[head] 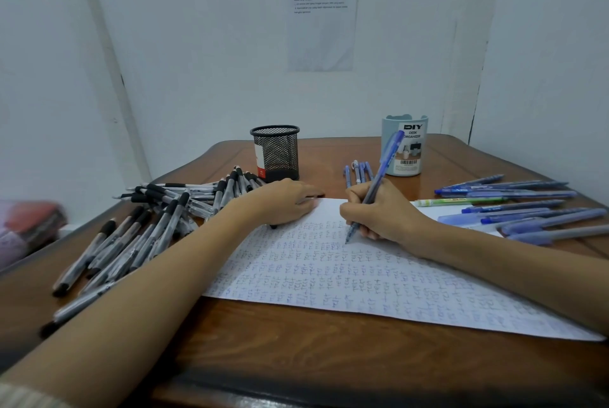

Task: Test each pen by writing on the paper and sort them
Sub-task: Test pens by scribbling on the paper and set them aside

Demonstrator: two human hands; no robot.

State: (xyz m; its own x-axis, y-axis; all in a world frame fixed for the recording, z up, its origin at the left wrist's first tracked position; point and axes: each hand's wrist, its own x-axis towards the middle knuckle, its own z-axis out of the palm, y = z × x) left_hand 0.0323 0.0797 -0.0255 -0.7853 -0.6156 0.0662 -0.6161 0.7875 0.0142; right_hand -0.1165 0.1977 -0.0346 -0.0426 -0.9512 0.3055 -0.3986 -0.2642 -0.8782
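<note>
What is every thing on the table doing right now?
blue pen, gripped, tip on paper
paper, flat, mostly covered in writing
mesh cup, upright
blue organizer, upright
black pens, lying piled
loose blue pens, lying flat
left hand, rests on paper
right hand, grips blue pen

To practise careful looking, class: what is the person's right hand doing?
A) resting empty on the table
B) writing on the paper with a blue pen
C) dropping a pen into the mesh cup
B: the right hand grips a blue pen with its tip on the paper.
</note>
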